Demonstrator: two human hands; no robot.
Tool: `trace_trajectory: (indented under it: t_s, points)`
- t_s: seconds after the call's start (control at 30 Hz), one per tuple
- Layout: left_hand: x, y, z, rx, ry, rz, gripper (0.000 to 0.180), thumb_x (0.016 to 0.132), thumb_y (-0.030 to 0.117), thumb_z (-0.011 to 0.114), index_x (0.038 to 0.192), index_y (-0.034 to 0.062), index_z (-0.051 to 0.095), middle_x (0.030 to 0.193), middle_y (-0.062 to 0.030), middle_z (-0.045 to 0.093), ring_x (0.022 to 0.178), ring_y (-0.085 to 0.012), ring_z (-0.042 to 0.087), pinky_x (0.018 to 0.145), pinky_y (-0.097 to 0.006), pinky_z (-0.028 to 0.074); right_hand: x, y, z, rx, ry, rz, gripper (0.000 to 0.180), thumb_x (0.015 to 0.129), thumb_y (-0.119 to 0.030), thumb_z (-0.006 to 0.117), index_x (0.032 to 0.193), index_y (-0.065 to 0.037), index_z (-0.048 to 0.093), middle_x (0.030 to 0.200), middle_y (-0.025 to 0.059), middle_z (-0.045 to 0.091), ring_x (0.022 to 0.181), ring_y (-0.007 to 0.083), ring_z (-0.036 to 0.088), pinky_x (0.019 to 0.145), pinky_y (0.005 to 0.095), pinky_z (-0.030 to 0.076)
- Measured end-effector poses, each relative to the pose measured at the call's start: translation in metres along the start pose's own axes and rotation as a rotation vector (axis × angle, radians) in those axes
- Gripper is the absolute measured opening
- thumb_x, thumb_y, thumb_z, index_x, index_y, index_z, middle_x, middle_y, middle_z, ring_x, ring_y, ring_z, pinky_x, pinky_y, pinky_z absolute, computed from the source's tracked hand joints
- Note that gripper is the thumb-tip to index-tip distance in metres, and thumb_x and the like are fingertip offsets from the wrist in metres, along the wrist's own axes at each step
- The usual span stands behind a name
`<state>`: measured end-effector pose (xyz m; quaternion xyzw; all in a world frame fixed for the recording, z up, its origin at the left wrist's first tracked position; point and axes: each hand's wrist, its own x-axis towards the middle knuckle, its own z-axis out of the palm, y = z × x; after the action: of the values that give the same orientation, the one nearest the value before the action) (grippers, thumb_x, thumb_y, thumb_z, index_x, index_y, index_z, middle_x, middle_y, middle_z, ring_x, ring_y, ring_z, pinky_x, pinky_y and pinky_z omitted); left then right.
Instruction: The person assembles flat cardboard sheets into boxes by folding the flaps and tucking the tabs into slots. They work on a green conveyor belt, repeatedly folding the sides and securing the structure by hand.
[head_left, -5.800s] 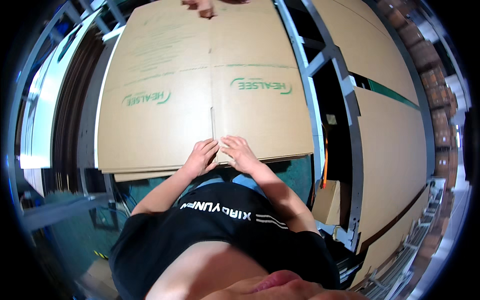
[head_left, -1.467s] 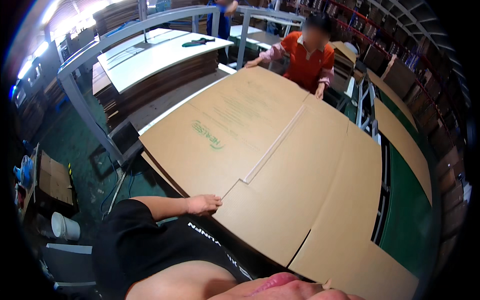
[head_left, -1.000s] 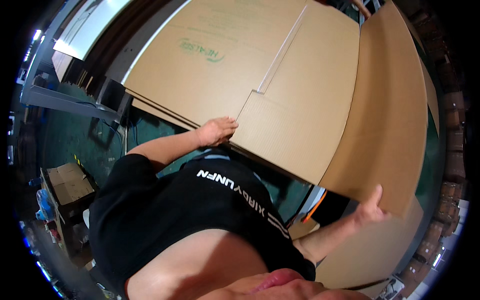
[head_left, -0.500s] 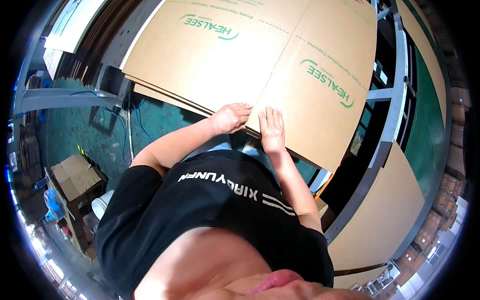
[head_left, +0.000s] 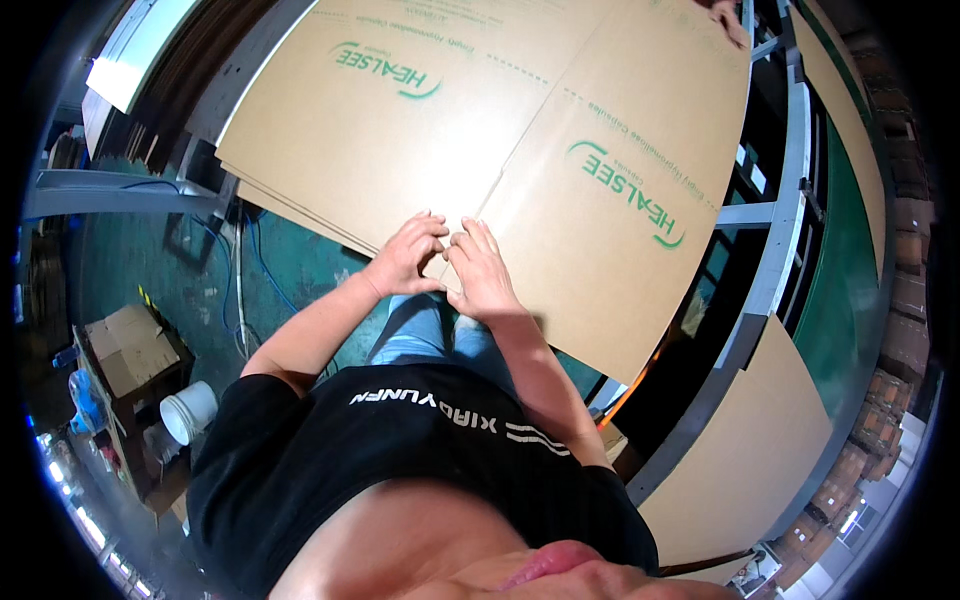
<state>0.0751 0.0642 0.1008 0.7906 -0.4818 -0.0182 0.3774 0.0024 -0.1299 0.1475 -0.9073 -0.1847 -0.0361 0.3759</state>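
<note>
A large brown cardboard sheet (head_left: 560, 190) with green print lies on top of a stack in front of me, with a slit running down to its near edge. At that edge, left of the slit, my left hand (head_left: 408, 255) rests with bent fingers on the sheet, its thumb apart from them. My right hand (head_left: 484, 272) is close beside it, fingers arched on the cardboard and thumb toward the left thumb. Both hands look open, touching the sheet without a visible grip. The undersides of my fingers are hidden.
Another person's hand (head_left: 730, 22) is at the sheet's far right corner. A grey metal frame (head_left: 775, 230) runs along the right, beside a leaning cardboard panel (head_left: 740, 450). At left are a white bucket (head_left: 190, 412), an open carton (head_left: 132, 350) and cables (head_left: 262, 265) on the green floor.
The sheet has shifted left and slightly toward me in the picture. My hands have moved left and closer together, their fingers more bent. Another person's hand now shows clearly at the far right corner.
</note>
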Motion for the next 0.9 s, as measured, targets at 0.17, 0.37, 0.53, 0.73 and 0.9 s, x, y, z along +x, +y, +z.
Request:
trace_trajectory:
  t_s: [0.17,0.37,0.53,0.73,0.9]
  points:
    - [0.002,-0.004,0.0,0.019,-0.022,0.01,0.059,0.077,0.058,0.069,0.099,0.0049,0.055,0.117,-0.016,0.056,0.12,-0.0366,0.051,0.108,-0.056,0.035,-0.003,0.005,0.009,0.002,0.044,0.034,0.044,0.054,-0.011,0.076,0.093,-0.003,0.058,0.11,0.0158,0.054,0.126,0.04,0.043,0.112,0.053,0.028]
    - [-0.001,-0.013,0.001,0.043,-0.017,0.019,0.058,0.078,0.058,0.068,0.097,0.0048,0.056,0.116,-0.0165,0.056,0.12,-0.0371,0.052,0.107,-0.056,0.037,-0.015,0.006,0.018,0.032,0.109,0.027,0.039,0.054,-0.011,0.073,0.089,-0.004,0.058,0.102,0.0152,0.055,0.121,0.0416,0.046,0.104,0.0569,0.034]
    - [-0.001,-0.002,0.003,0.032,0.005,-0.017,0.061,0.077,0.061,0.067,0.098,0.0046,0.057,0.116,-0.0164,0.056,0.121,-0.0364,0.052,0.108,-0.055,0.036,-0.018,0.01,0.021,0.046,0.09,0.028,0.043,0.054,-0.003,0.075,0.093,-0.002,0.059,0.105,0.0161,0.055,0.124,0.041,0.045,0.107,0.0548,0.033]
    - [0.001,0.011,-0.009,0.008,-0.001,-0.056,0.066,0.071,0.053,0.074,0.112,0.0051,0.058,0.121,-0.0141,0.056,0.123,-0.0344,0.05,0.111,-0.054,0.033,-0.014,-0.001,0.016,0.155,0.07,0.002,0.042,0.058,0.003,0.076,0.096,-0.002,0.059,0.12,0.0167,0.052,0.127,0.0402,0.043,0.109,0.0484,0.037]
    - [0.011,0.005,-0.011,0.065,-0.122,0.031,0.079,0.075,0.053,0.067,0.136,0.0061,0.048,0.141,-0.0139,0.048,0.133,-0.0351,0.041,0.114,-0.055,0.025,-0.017,-0.008,0.012,0.014,0.081,0.013,0.038,0.061,0.0,0.075,0.096,-0.002,0.062,0.124,0.0172,0.052,0.131,0.0381,0.04,0.112,0.0506,0.032]
